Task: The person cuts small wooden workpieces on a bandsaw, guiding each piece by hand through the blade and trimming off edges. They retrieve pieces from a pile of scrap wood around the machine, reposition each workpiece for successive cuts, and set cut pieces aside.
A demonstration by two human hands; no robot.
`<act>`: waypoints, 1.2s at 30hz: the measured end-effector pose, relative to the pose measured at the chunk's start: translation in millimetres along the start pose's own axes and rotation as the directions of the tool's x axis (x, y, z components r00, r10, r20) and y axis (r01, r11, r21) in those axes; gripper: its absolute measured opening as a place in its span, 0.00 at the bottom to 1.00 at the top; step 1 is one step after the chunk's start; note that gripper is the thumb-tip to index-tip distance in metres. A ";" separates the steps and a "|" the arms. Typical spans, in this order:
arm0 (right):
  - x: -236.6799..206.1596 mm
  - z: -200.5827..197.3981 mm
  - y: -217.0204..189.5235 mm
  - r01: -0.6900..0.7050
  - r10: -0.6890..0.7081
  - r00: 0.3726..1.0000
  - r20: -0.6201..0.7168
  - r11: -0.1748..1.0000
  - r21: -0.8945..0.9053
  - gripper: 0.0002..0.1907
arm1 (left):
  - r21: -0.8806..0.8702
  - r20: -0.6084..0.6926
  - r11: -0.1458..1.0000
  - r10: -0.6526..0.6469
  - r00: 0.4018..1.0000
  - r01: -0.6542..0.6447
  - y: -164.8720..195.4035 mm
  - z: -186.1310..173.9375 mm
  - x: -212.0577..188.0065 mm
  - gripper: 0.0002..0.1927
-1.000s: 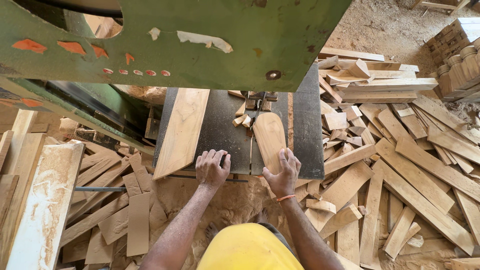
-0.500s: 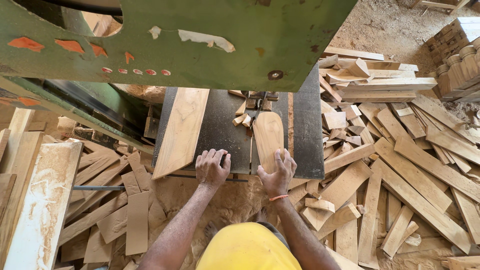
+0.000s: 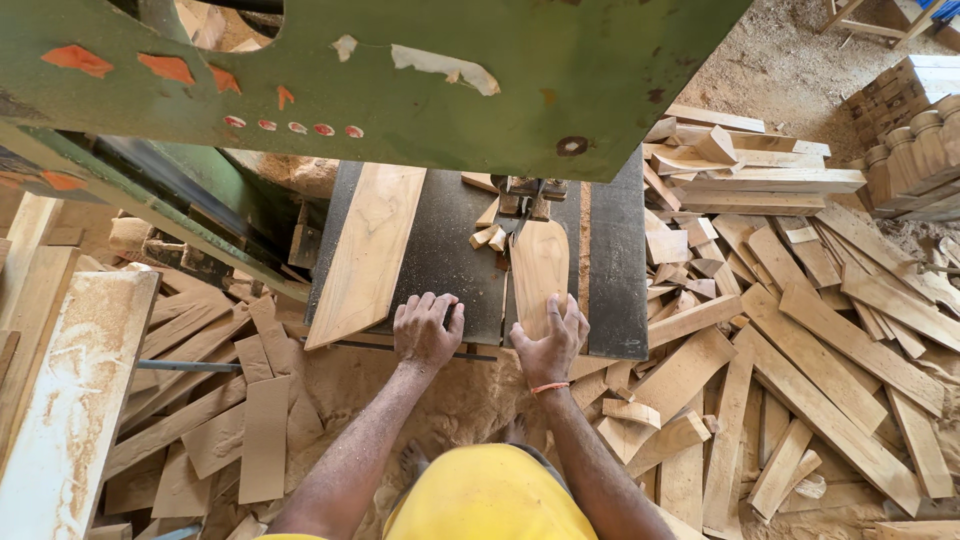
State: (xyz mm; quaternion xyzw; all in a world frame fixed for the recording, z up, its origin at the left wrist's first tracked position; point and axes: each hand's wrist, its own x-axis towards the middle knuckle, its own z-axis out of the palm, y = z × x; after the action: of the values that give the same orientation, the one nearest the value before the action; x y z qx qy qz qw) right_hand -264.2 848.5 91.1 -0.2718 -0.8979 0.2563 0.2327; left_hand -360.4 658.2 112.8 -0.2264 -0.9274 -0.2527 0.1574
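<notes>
The rounded wooden blank (image 3: 539,268) lay flat on the dark saw table (image 3: 440,255), its far end close to the blade guide (image 3: 527,190) and its near end under the right hand (image 3: 550,340). That hand pressed down on it with fingers spread and only slightly curled, thumb on the left edge, the rest over the right edge; it gripped nothing fully, only bore on the wood. The left hand (image 3: 427,328) lay just left of the blank, apart from it, palm down on the table's near edge with fingers loosely open and holding nothing. A long pointed plank (image 3: 368,250) rested slantwise farther left on the table, and small offcuts (image 3: 487,235) sat beside the blade.

Above, the green machine cover (image 3: 400,70) bore orange patches of worn paint at its left, a row of small reddish dots below them, and torn whitish label scraps near its middle. A pile of cut slats (image 3: 800,330) covered the floor to the right.

Compared with a second earlier, the blank had been pushed a little farther toward the blade, and both hands had shifted forward with it.
</notes>
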 end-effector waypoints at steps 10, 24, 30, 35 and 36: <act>0.4 2.1 -2.6 -0.042 0.044 0.997 0.069 0.999 -0.027 0.44 | -0.009 0.030 1.000 -0.021 0.999 0.022 0.0 -0.8 0.3 0.10; 1.6 12.1 -18.0 -0.080 0.080 0.996 -0.032 0.997 0.004 0.43 | -0.006 -0.001 1.000 0.004 1.000 -0.004 2.6 -4.0 0.7 0.09; 2.4 13.4 -23.5 -0.068 0.068 0.997 -0.030 0.998 -0.008 0.43 | -0.020 0.002 1.000 -0.007 1.000 0.007 3.1 -6.6 1.1 0.10; 4.8 15.4 -27.8 -0.080 0.080 0.996 -0.030 0.997 0.001 0.43 | -0.017 -0.005 1.000 0.003 1.000 -0.003 3.3 -7.5 0.0 0.09; 5.5 16.0 -28.9 -0.082 0.082 0.996 -0.034 0.997 0.002 0.43 | -0.014 -0.002 1.000 0.004 1.000 -0.004 3.2 -7.6 -0.1 0.09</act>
State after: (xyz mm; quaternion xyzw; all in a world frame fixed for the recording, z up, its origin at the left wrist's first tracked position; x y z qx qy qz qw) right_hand -287.8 825.7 97.4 -0.3127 -0.8819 0.2614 0.2372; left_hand -357.4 656.6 120.2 -0.2289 -0.9251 -0.2588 0.1572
